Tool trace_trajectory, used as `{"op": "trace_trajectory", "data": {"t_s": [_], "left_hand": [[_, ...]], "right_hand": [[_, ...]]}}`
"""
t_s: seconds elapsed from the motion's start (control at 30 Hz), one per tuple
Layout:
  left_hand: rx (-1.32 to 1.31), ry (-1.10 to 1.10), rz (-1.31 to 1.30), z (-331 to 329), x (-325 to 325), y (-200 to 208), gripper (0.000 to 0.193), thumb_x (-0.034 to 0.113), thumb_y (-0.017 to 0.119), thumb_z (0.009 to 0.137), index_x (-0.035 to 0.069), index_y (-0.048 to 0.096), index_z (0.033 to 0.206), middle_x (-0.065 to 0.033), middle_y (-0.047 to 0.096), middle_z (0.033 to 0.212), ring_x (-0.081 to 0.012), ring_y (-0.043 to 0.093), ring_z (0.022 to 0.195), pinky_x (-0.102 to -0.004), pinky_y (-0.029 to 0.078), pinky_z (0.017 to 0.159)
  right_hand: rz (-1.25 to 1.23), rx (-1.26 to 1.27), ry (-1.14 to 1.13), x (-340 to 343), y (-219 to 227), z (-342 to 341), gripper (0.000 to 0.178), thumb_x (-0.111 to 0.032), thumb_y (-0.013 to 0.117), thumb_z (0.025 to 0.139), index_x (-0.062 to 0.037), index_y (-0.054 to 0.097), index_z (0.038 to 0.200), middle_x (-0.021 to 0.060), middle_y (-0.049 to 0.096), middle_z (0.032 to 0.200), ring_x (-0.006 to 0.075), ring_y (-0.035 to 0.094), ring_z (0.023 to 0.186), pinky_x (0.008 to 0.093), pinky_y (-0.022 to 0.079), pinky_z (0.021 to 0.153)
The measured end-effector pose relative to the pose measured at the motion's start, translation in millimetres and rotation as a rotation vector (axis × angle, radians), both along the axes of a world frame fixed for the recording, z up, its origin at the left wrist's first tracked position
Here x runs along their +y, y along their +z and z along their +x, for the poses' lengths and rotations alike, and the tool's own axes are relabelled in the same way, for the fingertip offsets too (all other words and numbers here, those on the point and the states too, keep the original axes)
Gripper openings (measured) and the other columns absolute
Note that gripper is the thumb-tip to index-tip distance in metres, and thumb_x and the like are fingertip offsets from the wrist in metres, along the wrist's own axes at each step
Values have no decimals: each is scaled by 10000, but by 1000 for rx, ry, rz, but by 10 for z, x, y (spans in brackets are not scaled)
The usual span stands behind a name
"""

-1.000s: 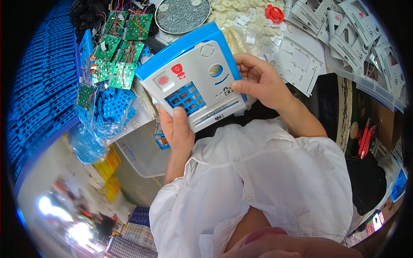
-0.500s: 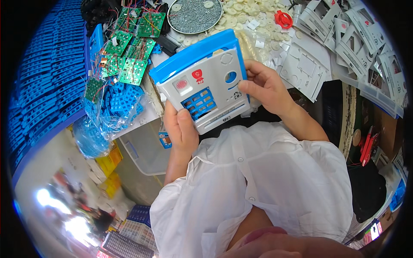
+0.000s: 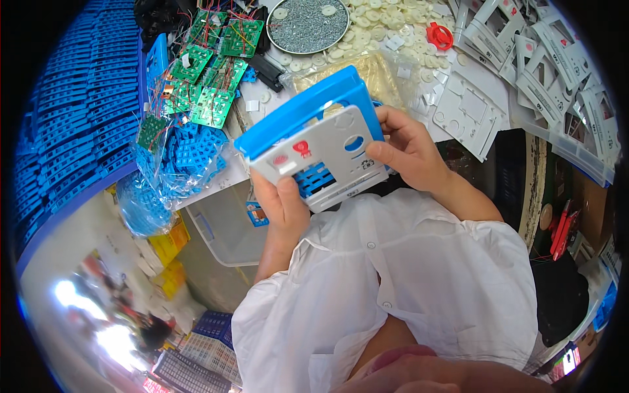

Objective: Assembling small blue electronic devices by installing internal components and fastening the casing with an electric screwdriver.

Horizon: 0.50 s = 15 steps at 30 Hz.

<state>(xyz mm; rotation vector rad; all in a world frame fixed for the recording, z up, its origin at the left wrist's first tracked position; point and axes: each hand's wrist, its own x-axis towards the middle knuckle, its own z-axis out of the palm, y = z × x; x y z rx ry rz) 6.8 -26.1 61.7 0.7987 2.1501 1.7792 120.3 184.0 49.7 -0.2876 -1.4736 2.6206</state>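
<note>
Between my two hands is a white plastic front panel (image 3: 329,145) set against a blue plastic frame (image 3: 350,85). A gap shows between them along the upper edge. The panel bears red printed pictures, a round hole and a window with a blue keypad grid (image 3: 314,179) behind it. My left hand (image 3: 283,204) grips the lower left corner, its thumb on the front. My right hand (image 3: 413,149) pinches the right edge, thumb in front and fingers behind. The backs of both parts are hidden.
Green circuit boards (image 3: 213,105) with wires lie at the back left, near bagged blue keypads (image 3: 193,154) and stacked blue parts (image 3: 82,124). Behind are a round tray of screws (image 3: 308,29) and pale discs (image 3: 373,26). White panels (image 3: 557,65) fill a bin at right.
Panel and frame have come down a little toward me and tipped, so more of the frame's top and the gap show. Both hands keep their grip.
</note>
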Motion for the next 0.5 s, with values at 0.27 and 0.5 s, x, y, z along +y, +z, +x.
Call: {"op": "trace_trajectory", "data": {"t_s": [0.27,0.5], "left_hand": [[-93,-92,185,177,-193,-145,660,489,618,982,-20,449,1366,-151,588,1243,-235,586,1119,-385,474,962],[123,-87,240,257,-129,-212,455,401,609,1009,-31,586,1147,-155,647,1089,-229,618,980,-377,508,863]], "right_hand": [[185,106,-55,-34,9,59,472,-254,748,960,-12,532,1303,39,580,1154,109,549,1091,302,461,969],[151,195,-93,-163,-77,82,452,-231,731,977,-33,509,1318,29,552,1166,110,529,1040,283,437,927]]}}
